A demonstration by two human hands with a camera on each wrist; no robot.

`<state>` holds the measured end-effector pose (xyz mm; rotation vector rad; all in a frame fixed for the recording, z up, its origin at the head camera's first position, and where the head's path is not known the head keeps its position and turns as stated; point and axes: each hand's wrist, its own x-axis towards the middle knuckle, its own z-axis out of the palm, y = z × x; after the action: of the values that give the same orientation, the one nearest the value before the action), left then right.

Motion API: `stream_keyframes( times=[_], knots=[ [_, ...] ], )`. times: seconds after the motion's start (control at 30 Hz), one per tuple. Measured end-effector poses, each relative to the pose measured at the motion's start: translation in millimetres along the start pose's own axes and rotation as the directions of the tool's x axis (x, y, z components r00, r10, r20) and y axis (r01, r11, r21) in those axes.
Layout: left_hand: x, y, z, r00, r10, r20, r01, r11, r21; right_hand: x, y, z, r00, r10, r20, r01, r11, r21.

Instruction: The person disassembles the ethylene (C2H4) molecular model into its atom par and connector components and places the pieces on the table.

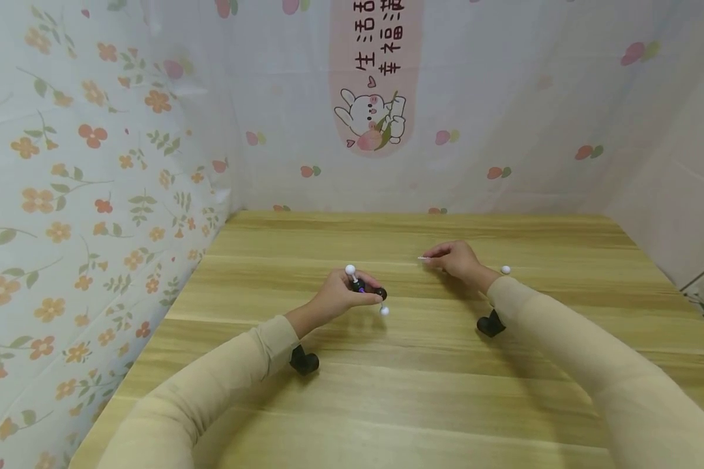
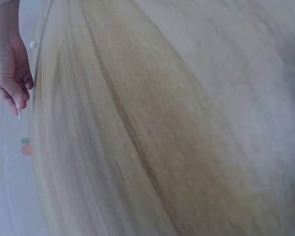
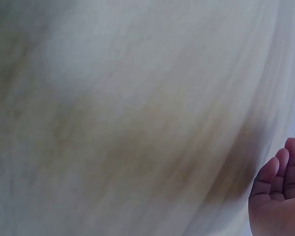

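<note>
My left hand (image 1: pixel 336 294) holds a small ball-and-stick molecular model (image 1: pixel 381 294) above the table, left of the middle. Two black balls show on it, with a white ball (image 1: pixel 350 269) on a white stick at the top and another white ball (image 1: pixel 384 311) below; a bit of purple shows between the fingers. Farther right and back, my right hand (image 1: pixel 459 259) pinches a thin white stick (image 1: pixel 422 258) between thumb and fingertips. The left wrist view also shows this stick (image 2: pixel 19 114), pointing out past the fingertips. Curled fingers (image 3: pixel 268 172) of the right hand appear in the right wrist view.
A loose white ball (image 1: pixel 506 269) shows just beyond my right cuff. The wood-grain table (image 1: pixel 387 404) reaches back to a printed cloth (image 1: pixel 469 91), and a flowered cloth (image 1: pixel 94 215) hangs along the left side. Black wrist-worn pieces (image 1: pixel 491 324) hang below both sleeves.
</note>
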<state>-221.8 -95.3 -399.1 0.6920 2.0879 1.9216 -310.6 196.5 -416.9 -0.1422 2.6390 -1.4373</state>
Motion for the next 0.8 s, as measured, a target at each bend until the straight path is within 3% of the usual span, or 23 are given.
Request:
stream_keyframes(
  times=[0.43,0.8],
  knots=[
    [-1.1,-6.3,0.3,1.0,-0.002,0.008,0.002,1.0,0.002,4.6,9.2,7.6,1.0,-0.02,0.014,0.021,0.995,-0.093],
    [-0.7,-5.1,-1.6,1.0,0.004,0.012,-0.004,1.0,-0.017,5.8,3.8,8.8,0.999,-0.036,0.001,0.036,0.988,-0.147]
  ],
)
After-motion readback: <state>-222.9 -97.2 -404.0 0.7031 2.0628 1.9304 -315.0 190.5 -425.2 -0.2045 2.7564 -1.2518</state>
